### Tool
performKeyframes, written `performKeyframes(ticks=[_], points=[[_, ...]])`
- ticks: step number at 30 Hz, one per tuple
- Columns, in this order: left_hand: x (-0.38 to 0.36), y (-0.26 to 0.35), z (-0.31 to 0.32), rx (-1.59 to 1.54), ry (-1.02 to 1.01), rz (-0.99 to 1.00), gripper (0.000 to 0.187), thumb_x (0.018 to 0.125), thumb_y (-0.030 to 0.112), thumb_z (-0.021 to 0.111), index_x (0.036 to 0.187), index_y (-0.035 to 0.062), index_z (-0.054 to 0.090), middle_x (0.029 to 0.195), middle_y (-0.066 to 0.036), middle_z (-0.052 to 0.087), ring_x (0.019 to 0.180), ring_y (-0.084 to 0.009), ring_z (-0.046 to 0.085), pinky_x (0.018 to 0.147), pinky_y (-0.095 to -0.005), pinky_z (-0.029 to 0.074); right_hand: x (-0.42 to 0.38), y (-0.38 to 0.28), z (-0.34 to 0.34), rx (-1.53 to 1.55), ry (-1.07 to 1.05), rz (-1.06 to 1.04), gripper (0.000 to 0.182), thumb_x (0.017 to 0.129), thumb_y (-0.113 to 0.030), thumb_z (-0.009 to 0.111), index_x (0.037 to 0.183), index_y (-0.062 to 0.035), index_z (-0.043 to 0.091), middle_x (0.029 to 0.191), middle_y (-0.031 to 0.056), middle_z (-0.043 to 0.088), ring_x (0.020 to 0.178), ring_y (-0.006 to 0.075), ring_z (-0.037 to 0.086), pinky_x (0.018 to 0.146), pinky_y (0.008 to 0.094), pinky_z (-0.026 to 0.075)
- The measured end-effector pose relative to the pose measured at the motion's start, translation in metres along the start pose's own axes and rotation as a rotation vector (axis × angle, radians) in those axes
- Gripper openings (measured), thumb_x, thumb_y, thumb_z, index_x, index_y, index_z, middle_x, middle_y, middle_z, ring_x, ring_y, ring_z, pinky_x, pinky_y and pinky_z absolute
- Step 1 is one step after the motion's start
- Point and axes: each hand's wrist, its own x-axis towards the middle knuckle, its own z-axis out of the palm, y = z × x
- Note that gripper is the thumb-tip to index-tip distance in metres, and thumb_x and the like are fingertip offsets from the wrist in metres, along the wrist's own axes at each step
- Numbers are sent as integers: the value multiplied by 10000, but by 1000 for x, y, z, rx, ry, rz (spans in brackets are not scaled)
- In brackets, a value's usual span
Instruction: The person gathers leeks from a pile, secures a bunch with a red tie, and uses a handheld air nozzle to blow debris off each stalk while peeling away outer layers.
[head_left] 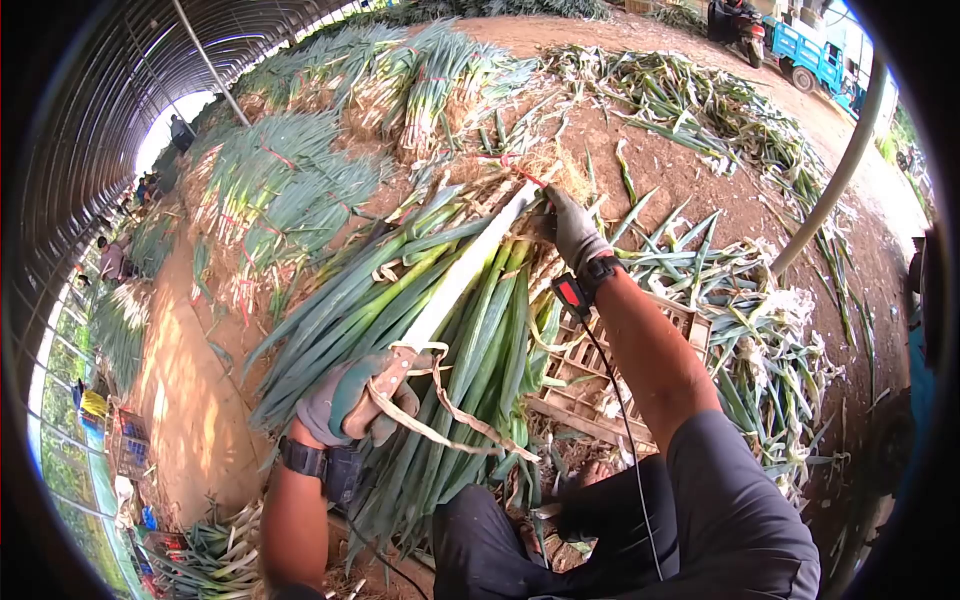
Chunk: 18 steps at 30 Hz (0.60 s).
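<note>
A long green onion (465, 270) with a thick white stalk lies slantwise between my two hands, above a heap of green onions (490, 330). Its root end is at my right hand (575, 230), which wears a grey glove and is closed around it. My left hand (365, 395), also gloved, is closed about the lower stalk, where the leaves begin. Pale, dry leaf strips (455, 415) hang from beside the left fingers. A red tie (530, 178) shows near the root end, next to my right fingers.
A slatted wooden crate (600, 385) stands under my right forearm. Tied onion bundles (290, 180) cover the ground to the left and back. Leaf scraps (770, 370) lie at right, beside a slanting pole (835, 180). A blue cart (805, 50) is at the far right.
</note>
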Motion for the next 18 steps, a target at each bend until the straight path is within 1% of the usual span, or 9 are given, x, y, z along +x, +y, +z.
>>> performKeyframes(ticks=[1,2,5,6,8,10,11,14,18], points=[[-1,0,0,-61,-7,-27,474,1086,362,401,1328,-11,565,686,-21,584,442,-96,451,453,-243,381,-4,-3,0,-22,11,14,334,1017,-381,548,1026,-62,645,793,41,627,639,142,622,596,288,517],[1,-1,2,87,53,69,461,1076,377,436,1301,1,578,691,-21,577,456,-87,452,442,-245,370,-10,-6,2,-44,21,29,352,1014,-394,553,1044,-58,652,805,47,636,652,146,633,607,291,526],[22,-14,-13,-227,-30,-215,405,1062,368,468,1258,31,578,680,-11,543,468,-87,444,430,-250,357,0,3,1,51,-6,86,343,1000,-411,601,1069,-80,652,802,31,607,674,153,615,649,305,541],[26,-18,-9,-424,-4,-228,312,1040,325,523,1208,65,569,673,7,503,470,-87,431,420,-248,343,-3,3,1,64,6,73,346,1002,-411,600,1074,-78,656,816,31,610,686,153,617,657,306,541],[32,-28,-7,-355,38,-187,293,1023,287,558,1224,74,563,672,13,491,464,-85,417,411,-246,331,0,8,-3,-7,35,72,350,1008,-404,593,1106,-75,664,862,35,622,711,160,622,676,309,545],[51,-51,-14,-362,47,-161,327,994,235,612,1285,95,562,699,16,506,462,-77,421,390,-241,306,-1,17,-3,-26,-33,13,334,1004,-396,598,1046,-72,663,853,28,634,713,147,608,657,302,519],[63,-51,-16,-384,98,-188,359,993,256,616,1326,129,567,698,20,515,450,-73,420,379,-236,306,-4,19,-3,-55,-56,-39,332,998,-395,606,1016,-70,668,837,17,641,720,140,601,629,301,499],[90,-47,-12,-361,44,-159,391,988,287,625,1356,162,579,689,32,535,429,-61,429,373,-229,328,-18,15,-8,78,-36,3,282,1007,-343,597,1009,-70,667,844,7,640,738,134,585,638,300,490],[104,-56,-3,-348,-11,-163,427,978,313,641,1377,175,582,702,32,574,426,-56,458,367,-228,342,-28,14,-14,-81,-138,-67,204,1010,-233,551,1006,-70,675,852,0,642,777,136,598,698,293,496]])
